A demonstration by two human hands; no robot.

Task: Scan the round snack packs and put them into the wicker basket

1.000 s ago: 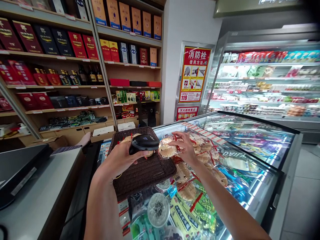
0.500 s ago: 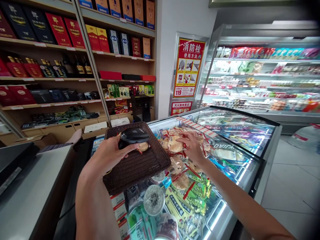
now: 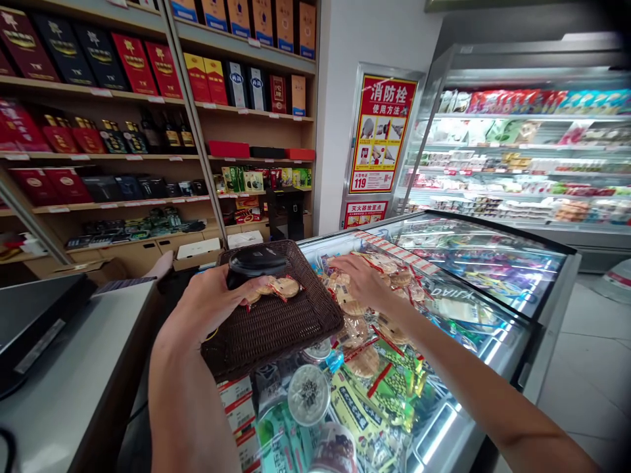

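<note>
My left hand (image 3: 210, 295) is closed around a black rounded device (image 3: 259, 259) that looks like a handheld barcode scanner, held over a dark brown wicker basket (image 3: 276, 332). Under the device and close to my thumb, a few clear-wrapped round crackers (image 3: 286, 287) lie in the basket. To the right of the basket, my right hand (image 3: 362, 282) reaches over a pile of wrapped crackers (image 3: 352, 332) on the glass freezer top. Its fingers are stretched out and slightly bent, touching the pile's left part; their tips are partly hidden.
The glass-topped freezer (image 3: 493, 289) holds bags and lidded cups (image 3: 309, 394). A grey counter (image 3: 93, 355) with a black device (image 3: 44, 322) stands at left. Behind are shelves of boxed bottles (image 3: 131, 62), a red fire-hydrant sign (image 3: 382, 131) and a lit chiller (image 3: 527, 157).
My right hand has moved left over the cracker pile, nearer the basket. The device in my left hand has shifted slightly, and more of the crackers in the basket show. The view has turned slightly left.
</note>
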